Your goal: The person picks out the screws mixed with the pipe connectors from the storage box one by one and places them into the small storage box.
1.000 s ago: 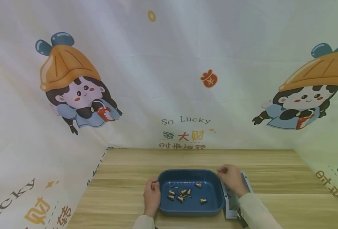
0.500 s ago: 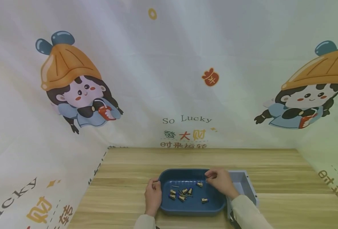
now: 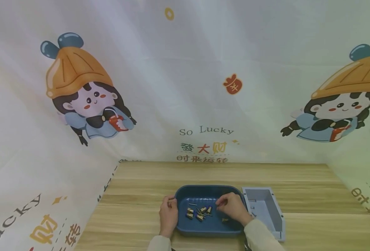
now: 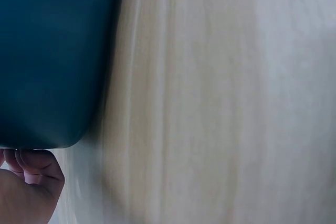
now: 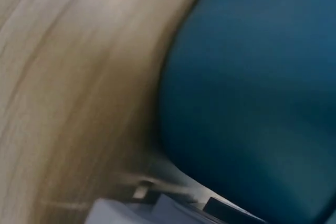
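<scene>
As the left hand (image 3: pixel 168 215) grips the tray's (image 3: pixel 210 232) left edge, the curled right hand (image 3: pixel 232 206), hold unclear, has come within reach of fittings (image 3: pixel 199 217).

From my remote seat I can see that the person wears long sleeves in a pale cream colour. The left sleeve (image 3: pixel 159 243) has plain-looking cloth and reaches to the wrist. The right sleeve (image 3: pixel 263 235) is of the same pale colour, and it becomes wider behind its cuff. Below this cuff I notice a dark piece (image 3: pixel 247 245), too small for me to name. Both the left hand (image 3: pixel 168 213) and the right hand (image 3: pixel 233 207) are bare.
</scene>
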Tool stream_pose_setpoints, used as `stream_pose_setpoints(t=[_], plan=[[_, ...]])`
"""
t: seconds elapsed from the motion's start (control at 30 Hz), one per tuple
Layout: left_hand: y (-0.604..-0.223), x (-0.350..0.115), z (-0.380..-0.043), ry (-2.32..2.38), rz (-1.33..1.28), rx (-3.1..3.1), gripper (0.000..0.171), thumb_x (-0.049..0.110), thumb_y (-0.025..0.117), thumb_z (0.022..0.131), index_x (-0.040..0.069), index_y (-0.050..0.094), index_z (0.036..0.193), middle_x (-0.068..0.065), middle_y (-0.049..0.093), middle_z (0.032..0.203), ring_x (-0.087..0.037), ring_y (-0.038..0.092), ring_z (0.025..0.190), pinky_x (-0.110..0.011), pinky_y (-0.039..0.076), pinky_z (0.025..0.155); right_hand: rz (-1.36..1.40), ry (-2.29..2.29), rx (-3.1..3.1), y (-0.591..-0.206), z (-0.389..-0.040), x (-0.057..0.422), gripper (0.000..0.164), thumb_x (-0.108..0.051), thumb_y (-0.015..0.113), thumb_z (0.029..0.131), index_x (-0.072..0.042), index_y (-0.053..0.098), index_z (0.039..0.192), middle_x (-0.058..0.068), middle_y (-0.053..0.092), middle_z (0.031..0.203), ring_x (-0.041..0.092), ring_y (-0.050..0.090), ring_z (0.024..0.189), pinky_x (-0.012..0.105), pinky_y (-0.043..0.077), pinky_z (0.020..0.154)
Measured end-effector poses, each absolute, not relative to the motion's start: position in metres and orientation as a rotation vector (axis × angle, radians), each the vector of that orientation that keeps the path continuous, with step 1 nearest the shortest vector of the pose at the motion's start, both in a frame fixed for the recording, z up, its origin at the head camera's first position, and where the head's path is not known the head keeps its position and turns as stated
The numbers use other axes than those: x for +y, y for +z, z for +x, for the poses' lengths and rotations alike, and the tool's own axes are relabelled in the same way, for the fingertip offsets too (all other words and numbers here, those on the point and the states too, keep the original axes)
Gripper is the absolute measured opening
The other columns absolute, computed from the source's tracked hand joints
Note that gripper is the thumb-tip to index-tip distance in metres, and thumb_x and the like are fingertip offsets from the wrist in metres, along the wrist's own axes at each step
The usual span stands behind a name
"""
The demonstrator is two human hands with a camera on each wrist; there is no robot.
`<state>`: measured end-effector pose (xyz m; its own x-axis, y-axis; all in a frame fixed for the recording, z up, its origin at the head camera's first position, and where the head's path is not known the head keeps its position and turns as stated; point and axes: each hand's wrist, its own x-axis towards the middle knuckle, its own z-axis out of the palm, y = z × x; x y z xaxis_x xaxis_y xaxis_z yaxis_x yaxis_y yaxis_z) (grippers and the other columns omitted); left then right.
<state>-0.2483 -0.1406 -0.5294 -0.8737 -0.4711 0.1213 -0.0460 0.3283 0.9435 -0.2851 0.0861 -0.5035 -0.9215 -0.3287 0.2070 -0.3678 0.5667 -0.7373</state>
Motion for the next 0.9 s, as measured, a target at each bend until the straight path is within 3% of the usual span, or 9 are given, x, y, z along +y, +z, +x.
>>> stream_pose_setpoints(t=[0.73,0.9], plan=[[-0.531,-0.141,-0.249,-1.591,0.467,-2.223,0.015,0.004,0.053,0.092,0.002,0.062,0.105,-0.004,0.054,0.07,-0.013,0.048,0.063,-0.03,0.038,0.059,0.769,1.098,-2.801,-0.521,-0.275,0.063,0.014,0.007,0.076,0.061,-0.001,0.07,0.071,0.006,0.068,0.068,0.013,0.059,0.06,0.021,0.047,0.056],[-0.532,-0.141,-0.249,-1.6,0.463,-2.222,0.015,0.004,0.053,0.092,0.002,0.061,0.105,-0.004,0.054,0.069,-0.013,0.047,0.063,-0.029,0.038,0.058,0.848,1.082,-2.699,-0.536,-0.282,0.063,0.013,0.005,0.073,0.061,-0.005,0.07,0.067,0.0,0.066,0.064,0.007,0.056,0.058,0.021,0.047,0.054]])
